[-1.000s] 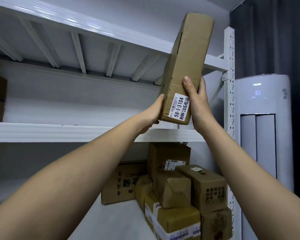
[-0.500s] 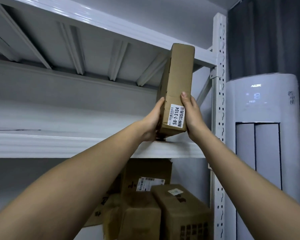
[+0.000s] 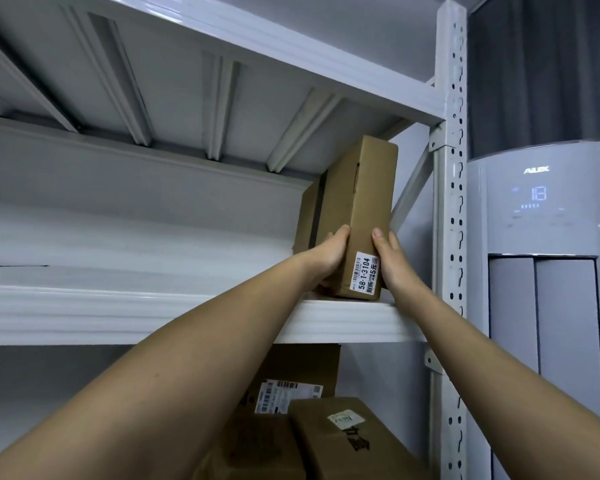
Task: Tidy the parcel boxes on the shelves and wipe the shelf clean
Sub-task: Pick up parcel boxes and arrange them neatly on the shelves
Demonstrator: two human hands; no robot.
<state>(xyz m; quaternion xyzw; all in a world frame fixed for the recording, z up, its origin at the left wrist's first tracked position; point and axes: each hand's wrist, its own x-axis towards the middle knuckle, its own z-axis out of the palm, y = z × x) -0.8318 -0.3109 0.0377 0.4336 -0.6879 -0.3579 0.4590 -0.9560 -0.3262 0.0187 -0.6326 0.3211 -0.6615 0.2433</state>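
A white sticker (image 3: 365, 275) low on the narrow front face of the upright cardboard box (image 3: 357, 209), at the middle of the frame, reads "58-1-3104", with "5元" among smaller characters that cannot be made out. On the white air conditioner (image 3: 548, 271) at the right edge, the lit display (image 3: 538, 194) shows "18" under a brand mark too blurred to read. The shipping label (image 3: 286, 396) and the small sticker (image 3: 344, 419) on the boxes at lower centre are illegible.

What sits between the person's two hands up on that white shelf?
In the head view, a tall brown cardboard box stands between the left hand and right hand.
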